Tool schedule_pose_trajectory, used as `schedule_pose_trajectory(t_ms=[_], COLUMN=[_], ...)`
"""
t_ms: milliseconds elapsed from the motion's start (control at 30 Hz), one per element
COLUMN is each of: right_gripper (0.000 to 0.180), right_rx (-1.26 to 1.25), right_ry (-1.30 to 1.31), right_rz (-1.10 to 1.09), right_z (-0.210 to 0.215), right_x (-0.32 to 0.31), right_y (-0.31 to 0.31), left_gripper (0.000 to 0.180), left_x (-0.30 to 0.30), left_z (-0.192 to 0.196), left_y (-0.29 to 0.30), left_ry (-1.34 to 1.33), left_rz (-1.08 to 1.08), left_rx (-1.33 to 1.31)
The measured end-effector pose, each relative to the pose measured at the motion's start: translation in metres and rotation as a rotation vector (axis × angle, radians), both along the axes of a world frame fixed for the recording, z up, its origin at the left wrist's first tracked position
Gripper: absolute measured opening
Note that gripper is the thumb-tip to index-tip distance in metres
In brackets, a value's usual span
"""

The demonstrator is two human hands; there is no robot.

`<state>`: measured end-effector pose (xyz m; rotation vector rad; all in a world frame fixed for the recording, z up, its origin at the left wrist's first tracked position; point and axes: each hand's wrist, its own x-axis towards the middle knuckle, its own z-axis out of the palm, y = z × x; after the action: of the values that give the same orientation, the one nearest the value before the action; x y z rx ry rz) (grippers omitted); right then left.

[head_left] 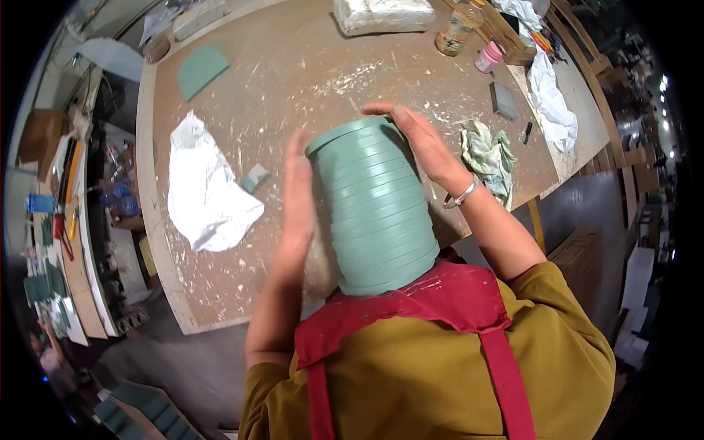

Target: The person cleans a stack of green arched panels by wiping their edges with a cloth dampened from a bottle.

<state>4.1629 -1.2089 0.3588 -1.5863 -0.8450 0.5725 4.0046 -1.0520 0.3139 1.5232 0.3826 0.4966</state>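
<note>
A row of pale green flat slabs with rounded edges [381, 209], packed face to face, stretches from my apron out over the table's near edge. My left hand [298, 183], a little blurred, is held flat with straight fingers along its left side; I cannot tell whether it touches. Around the far right corner of the row curls my right hand [422, 139], its fingers reaching over the far end and a silver bracelet at the wrist. What bears the row from below is hidden.
The brown worktable [293, 66] carries white cloth [205, 191], a rounded green slab [202, 70], a small green scrap [255, 178], and a crumpled stained cloth [488, 158]. Farther right are a grey block [503, 100], pink bottle [488, 56] and jar [459, 29]. A white-wrapped block [383, 16] lies at the back.
</note>
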Motion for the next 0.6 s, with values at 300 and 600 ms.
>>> schedule_pose_trajectory(t_ms=[300,600], right_gripper=[0.081,0.073], right_rx=[0.131,0.434], right_ry=[0.153,0.674], right_rz=[-0.089,-0.245], right_z=[-0.052,-0.096], right_x=[0.003,0.015], right_y=[-0.016,-0.035], left_gripper=[0.057,0.051], left_x=[0.032,0.035], left_z=[0.009,0.005], left_y=[-0.018,-0.016], left_ry=[0.044,0.19], left_rz=[-0.02,0.114], left_rx=[-0.247,-0.285])
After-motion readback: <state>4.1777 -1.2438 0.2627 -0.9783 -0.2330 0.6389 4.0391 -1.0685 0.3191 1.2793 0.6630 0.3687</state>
